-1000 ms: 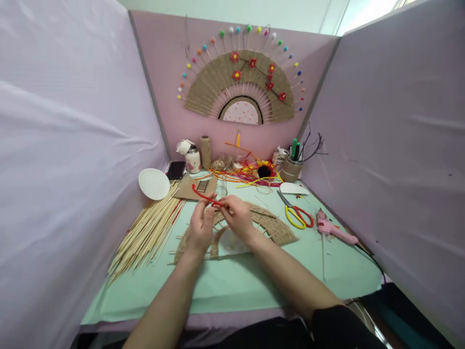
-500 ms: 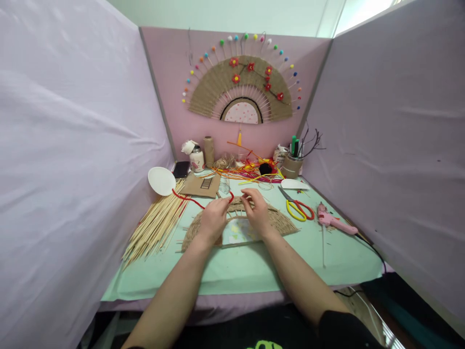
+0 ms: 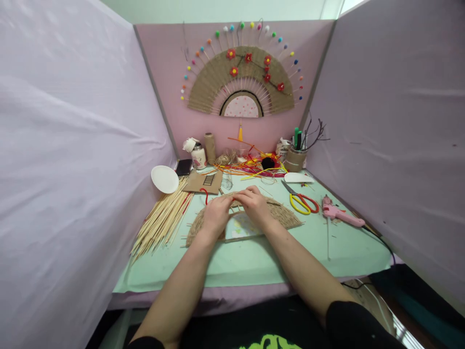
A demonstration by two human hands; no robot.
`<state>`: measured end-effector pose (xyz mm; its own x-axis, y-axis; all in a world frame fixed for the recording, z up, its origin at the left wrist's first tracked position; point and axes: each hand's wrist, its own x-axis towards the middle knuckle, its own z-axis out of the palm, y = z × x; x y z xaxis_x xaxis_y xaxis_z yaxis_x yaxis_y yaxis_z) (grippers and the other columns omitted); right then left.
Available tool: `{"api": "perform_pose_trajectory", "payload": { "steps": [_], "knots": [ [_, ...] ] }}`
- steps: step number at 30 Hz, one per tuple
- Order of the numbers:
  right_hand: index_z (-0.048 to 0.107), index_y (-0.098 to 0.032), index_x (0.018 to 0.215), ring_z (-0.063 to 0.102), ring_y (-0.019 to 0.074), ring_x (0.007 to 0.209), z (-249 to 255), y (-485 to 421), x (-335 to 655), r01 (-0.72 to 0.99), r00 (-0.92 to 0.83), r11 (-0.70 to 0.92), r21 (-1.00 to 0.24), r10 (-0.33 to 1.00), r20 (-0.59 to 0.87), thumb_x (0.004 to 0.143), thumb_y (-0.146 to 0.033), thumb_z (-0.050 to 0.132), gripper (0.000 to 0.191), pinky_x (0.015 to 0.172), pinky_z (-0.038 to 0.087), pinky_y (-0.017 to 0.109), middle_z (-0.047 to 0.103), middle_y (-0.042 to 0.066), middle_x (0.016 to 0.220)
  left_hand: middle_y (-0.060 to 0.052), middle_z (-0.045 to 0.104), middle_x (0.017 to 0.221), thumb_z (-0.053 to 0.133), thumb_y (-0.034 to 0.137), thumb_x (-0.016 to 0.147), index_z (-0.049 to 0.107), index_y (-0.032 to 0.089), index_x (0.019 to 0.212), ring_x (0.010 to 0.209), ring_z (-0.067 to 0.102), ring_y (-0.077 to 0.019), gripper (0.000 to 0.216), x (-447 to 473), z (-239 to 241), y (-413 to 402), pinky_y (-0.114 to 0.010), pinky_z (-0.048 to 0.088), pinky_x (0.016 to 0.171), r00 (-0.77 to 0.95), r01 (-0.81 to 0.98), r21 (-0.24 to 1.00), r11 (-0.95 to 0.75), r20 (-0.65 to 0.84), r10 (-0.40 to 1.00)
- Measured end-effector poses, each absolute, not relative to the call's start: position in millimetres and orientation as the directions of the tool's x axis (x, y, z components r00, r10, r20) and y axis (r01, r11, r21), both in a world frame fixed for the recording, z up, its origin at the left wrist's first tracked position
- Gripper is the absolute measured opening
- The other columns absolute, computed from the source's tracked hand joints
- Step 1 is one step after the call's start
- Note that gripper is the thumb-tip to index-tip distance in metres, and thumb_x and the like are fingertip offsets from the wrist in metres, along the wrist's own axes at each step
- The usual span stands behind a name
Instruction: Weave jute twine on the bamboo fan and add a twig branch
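Note:
Over a half-round fan of woven twine and sticks (image 3: 285, 215), my two hands come together at the fingertips. My left hand (image 3: 217, 216) is closed on a red pipe cleaner (image 3: 205, 195), whose curled end stands up behind the knuckles. My right hand (image 3: 255, 207) has its fingers pinched against the left fingertips, where a bit of red shows between them. Beneath the hands lies the fan's pale patterned centre panel (image 3: 242, 227). A thin dark twig (image 3: 273, 203) rests on the weave beside my right hand.
Bamboo sticks (image 3: 163, 218) and a white disc (image 3: 164, 179) lie left. Scissors (image 3: 302, 202) and a pink glue gun (image 3: 341, 214) are on the right. Behind are cardboard (image 3: 204, 182), loose pipe cleaners (image 3: 250, 169) and a jar (image 3: 295, 159). A decorated fan (image 3: 210, 87) hangs on the back panel.
My right hand has moved left to meet my left hand at the red pipe cleaner. The pipe cleaner's long tail has swung and now curls up behind my left hand. The view has shifted slightly.

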<state>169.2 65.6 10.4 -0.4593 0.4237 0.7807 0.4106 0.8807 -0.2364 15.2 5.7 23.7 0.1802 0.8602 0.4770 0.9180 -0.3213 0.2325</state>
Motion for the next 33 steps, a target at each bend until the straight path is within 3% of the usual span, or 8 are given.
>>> {"api": "perform_pose_trajectory", "payload": {
  "steps": [5,10,24,29,31,33],
  "knots": [
    [0.071,-0.022,0.098,0.045,0.0232,0.085,7,70,173,0.533,-0.441,0.814,-0.232,0.501,0.745,0.090,-0.025,0.052,0.021,0.075,0.045,0.035,0.065,0.007,0.080,-0.010,0.069,0.092,0.041,0.030,0.093,0.064,0.018,0.106,0.087,0.060,-0.0244,0.029,11,28,5,-0.034,0.037,0.076,0.069,0.970,0.182,-0.163,0.440,0.895],
    [0.071,-0.021,0.086,0.044,0.0243,0.084,8,83,187,0.641,-0.347,0.711,-0.288,0.604,0.717,0.088,-0.019,0.054,0.017,0.075,0.042,0.036,0.063,0.008,0.077,-0.010,0.068,0.086,0.041,0.031,0.093,0.066,0.019,0.092,0.085,0.058,-0.0242,0.029,-3,33,8,-0.033,0.035,0.073,-0.049,0.982,0.187,-0.033,0.416,0.908],
    [0.065,-0.020,0.076,0.046,0.0241,0.082,15,91,206,0.680,-0.227,0.629,-0.376,0.668,0.708,0.086,-0.017,0.049,0.019,0.077,0.038,0.037,0.063,0.007,0.076,-0.008,0.067,0.080,0.045,0.025,0.089,0.067,0.020,0.080,0.081,0.053,-0.0231,0.025,-6,31,14,-0.034,0.032,0.070,-0.027,0.981,0.184,-0.060,0.440,0.898],
    [0.065,-0.020,0.076,0.050,0.0224,0.082,13,95,211,0.576,-0.155,0.627,-0.525,0.714,0.683,0.083,-0.023,0.054,0.014,0.080,0.039,0.037,0.066,0.006,0.080,-0.009,0.064,0.103,0.052,0.020,0.085,0.071,0.026,0.091,0.101,0.047,-0.0261,0.020,-11,30,9,-0.041,0.030,0.087,-0.090,0.984,0.177,-0.020,0.593,0.800],
    [0.066,-0.020,0.076,0.053,0.0208,0.080,18,92,212,0.457,-0.197,0.612,-0.646,0.778,0.597,0.081,-0.026,0.056,0.013,0.077,0.041,0.036,0.066,0.006,0.080,-0.010,0.060,0.110,0.054,0.021,0.085,0.073,0.028,0.089,0.106,0.044,-0.0287,0.020,-14,31,7,-0.044,0.030,0.088,-0.202,0.974,0.215,0.078,0.647,0.735],
    [0.067,-0.019,0.079,0.055,0.0184,0.076,24,85,214,0.291,-0.298,0.521,-0.802,0.846,0.441,0.079,-0.031,0.060,0.013,0.072,0.042,0.032,0.066,0.004,0.080,-0.011,0.061,0.103,0.053,0.024,0.086,0.073,0.028,0.089,0.102,0.047,-0.0294,0.021,-18,33,6,-0.044,0.032,0.085,-0.299,0.950,0.274,0.150,0.653,0.696]
  ]
}}
